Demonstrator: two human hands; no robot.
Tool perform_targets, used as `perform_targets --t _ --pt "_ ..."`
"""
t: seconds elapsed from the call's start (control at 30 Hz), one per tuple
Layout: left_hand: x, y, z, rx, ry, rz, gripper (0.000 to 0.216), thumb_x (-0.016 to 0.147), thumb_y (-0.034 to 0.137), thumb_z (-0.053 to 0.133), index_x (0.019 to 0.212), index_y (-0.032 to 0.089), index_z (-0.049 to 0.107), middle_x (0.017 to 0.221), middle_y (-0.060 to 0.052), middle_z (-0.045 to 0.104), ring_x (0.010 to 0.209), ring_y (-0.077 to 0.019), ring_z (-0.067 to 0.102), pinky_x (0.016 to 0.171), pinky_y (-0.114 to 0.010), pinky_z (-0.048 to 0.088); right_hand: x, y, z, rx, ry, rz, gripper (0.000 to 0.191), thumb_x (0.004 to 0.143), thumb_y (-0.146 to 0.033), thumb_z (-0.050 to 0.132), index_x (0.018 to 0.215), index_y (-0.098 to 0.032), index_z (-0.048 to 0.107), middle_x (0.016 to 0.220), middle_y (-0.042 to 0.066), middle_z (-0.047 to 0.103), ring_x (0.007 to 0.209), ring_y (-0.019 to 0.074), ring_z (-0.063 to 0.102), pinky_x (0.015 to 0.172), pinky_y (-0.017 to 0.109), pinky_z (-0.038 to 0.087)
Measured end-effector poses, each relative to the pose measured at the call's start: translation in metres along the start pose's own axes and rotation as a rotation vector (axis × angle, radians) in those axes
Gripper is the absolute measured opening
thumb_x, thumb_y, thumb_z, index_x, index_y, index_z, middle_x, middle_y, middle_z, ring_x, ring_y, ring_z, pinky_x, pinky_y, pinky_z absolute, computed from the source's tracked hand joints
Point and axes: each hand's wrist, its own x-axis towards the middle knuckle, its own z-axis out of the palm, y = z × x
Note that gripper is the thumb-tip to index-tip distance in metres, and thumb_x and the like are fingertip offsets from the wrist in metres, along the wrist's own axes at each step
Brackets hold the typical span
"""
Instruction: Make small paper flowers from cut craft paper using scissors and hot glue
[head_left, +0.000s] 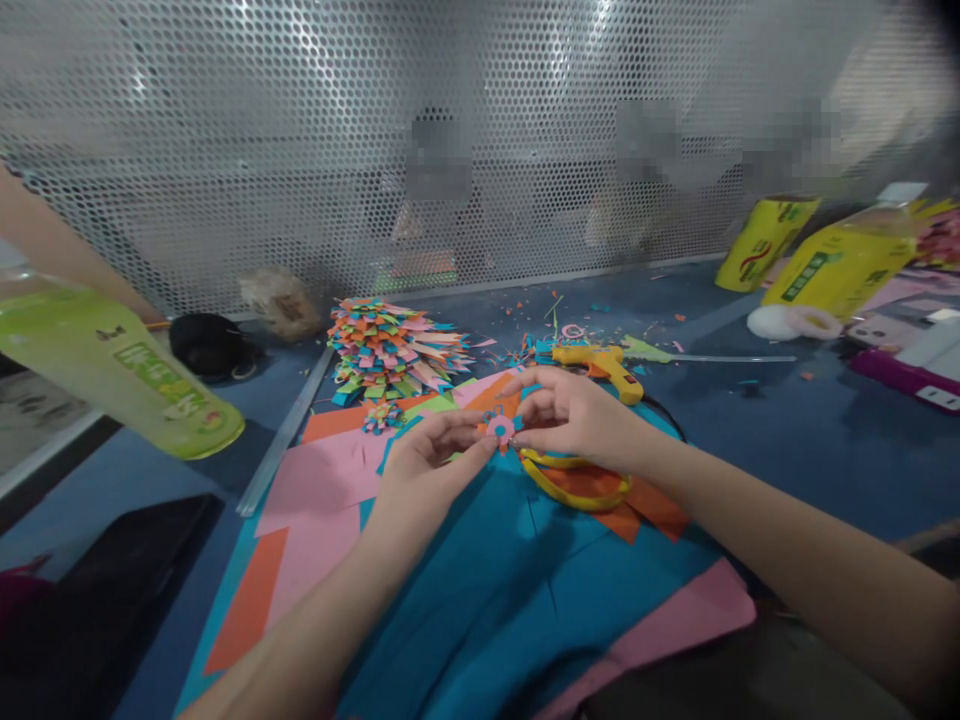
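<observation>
A small paper flower [500, 429], pink with a blue centre and blue and orange petals, is held up between both hands. My left hand [431, 455] pinches its left edge between thumb and fingers. From the other side, the fingertips of my right hand [562, 415] close on its right edge. Scissors with yellow handles [577, 490] lie under the right wrist on orange paper, their blades hidden. Blue paper sheets [465, 580] spread beneath the hands, with pink paper [322, 480] to the left. Another small paper flower [382, 417] rests beyond the left hand.
A heap of colourful fringed paper pieces [394, 350] sits behind the hands. Beside it lie a yellow glue gun [600, 365] and paper scraps. Bottles stand left [127, 370] and right [847, 255]. A perforated metal screen [337, 150] closes off the back; a dark phone-like slab [142, 570] lies left.
</observation>
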Motion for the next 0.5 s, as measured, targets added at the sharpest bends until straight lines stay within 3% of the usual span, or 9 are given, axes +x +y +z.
perform_targets --t 0.3,0.5 --pt "0.002 -0.001 0.001 -0.039 0.033 0.004 0.031 0.059 0.028 0.074 0.083 0.013 0.062 0.059 0.002 0.063 0.051 -0.0074 0.052 0.046 -0.018 0.037 -0.001 -0.005 0.002 0.05 -0.001 0.006 0.034 0.069 -0.016 0.065 0.098 -0.018 0.047 0.074 0.0 0.063 0.069 0.0126 0.063 0.067 0.028 0.051" --pt "0.004 -0.002 0.002 -0.123 0.081 -0.057 0.029 0.07 0.04 0.062 0.087 0.016 0.063 0.075 -0.002 0.066 0.066 -0.0127 0.058 0.045 -0.019 0.038 0.0 -0.012 -0.002 0.013 0.106 -0.054 0.032 0.066 -0.012 0.065 0.093 -0.018 0.05 0.069 -0.003 0.06 0.063 0.0094 0.061 0.058 0.022 0.049"
